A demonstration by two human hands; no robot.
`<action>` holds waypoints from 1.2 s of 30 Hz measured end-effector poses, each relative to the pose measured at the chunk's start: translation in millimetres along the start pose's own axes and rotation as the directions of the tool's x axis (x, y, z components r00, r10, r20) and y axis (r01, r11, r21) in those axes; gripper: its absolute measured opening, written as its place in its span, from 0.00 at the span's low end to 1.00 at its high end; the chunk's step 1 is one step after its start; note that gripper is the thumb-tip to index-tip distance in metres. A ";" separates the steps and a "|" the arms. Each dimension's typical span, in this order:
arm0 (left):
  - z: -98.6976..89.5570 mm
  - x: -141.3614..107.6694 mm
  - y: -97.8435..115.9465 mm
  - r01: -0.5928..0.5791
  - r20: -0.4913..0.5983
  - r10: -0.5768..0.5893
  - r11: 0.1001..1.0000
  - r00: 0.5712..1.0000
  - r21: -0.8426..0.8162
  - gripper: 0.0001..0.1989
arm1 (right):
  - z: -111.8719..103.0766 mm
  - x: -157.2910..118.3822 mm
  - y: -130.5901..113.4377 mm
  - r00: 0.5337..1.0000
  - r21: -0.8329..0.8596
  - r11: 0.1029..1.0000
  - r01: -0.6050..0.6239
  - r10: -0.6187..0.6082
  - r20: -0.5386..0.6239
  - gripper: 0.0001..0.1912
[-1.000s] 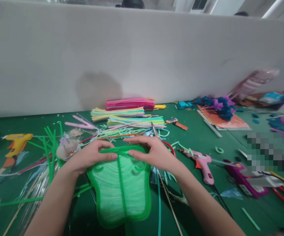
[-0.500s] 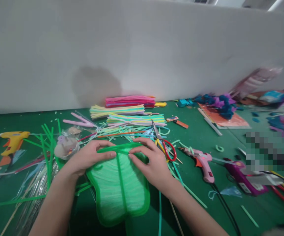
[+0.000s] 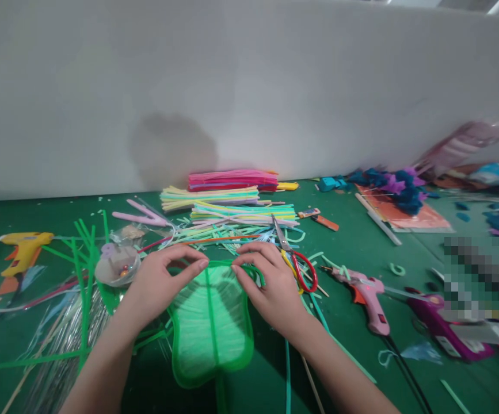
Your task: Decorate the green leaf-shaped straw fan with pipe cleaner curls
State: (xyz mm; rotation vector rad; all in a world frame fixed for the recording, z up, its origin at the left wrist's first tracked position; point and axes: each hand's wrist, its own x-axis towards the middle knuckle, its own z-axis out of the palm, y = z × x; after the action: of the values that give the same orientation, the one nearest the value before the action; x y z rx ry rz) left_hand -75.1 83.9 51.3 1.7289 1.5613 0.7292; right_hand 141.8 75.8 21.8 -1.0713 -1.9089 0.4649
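A green leaf-shaped piece (image 3: 229, 322) with a fuzzy pipe-cleaner rim, a middle rib and a pale translucent fill is held up in front of me. My left hand (image 3: 156, 282) pinches its top edge left of the rib, thumb and forefinger together. On the other side of the rib, my right hand (image 3: 270, 282) has thumb and fingers closed on the same edge. A green stem (image 3: 220, 391) hangs below the leaf. Close by on the right lie red-handled scissors (image 3: 304, 271), partly behind my right hand.
Bundles of pipe cleaners (image 3: 232, 180) lie along the wall. A yellow glue gun (image 3: 27, 250) is at left, beside a small cup (image 3: 113, 270) of beads. To the right are a pink glue gun (image 3: 374, 299), its cord, and a purple tool (image 3: 443, 330).
My fingertips have moved slightly along the leaf's top edge, and its lower end has swung up a little. The whole view has shifted slightly, so the table things appear further right.
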 end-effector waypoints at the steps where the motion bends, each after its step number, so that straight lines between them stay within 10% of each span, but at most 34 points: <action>1: 0.3 -1.7 3.7 -0.004 -0.015 0.004 1.000 1.000 0.013 0.16 | -0.6 1.7 -1.8 1.000 0.010 1.000 -0.001 0.001 0.014 0.03; 20: -2.6 -7.1 3.6 -0.025 0.024 0.025 1.000 0.999 0.016 0.09 | -0.3 20.1 -13.5 0.975 -0.128 0.975 0.183 -0.163 0.150 0.07; 36: 31.5 -3.2 -1.5 0.092 -0.155 -0.207 0.835 0.966 -0.543 0.07 | 25.7 13.9 -11.1 0.993 -0.116 0.990 0.077 -0.087 -0.084 0.05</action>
State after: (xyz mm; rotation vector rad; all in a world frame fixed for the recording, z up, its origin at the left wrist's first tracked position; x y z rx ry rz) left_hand -51.6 77.1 31.1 1.1327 1.4273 1.1656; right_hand 111.5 83.3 22.2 -1.0635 -1.9106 0.2620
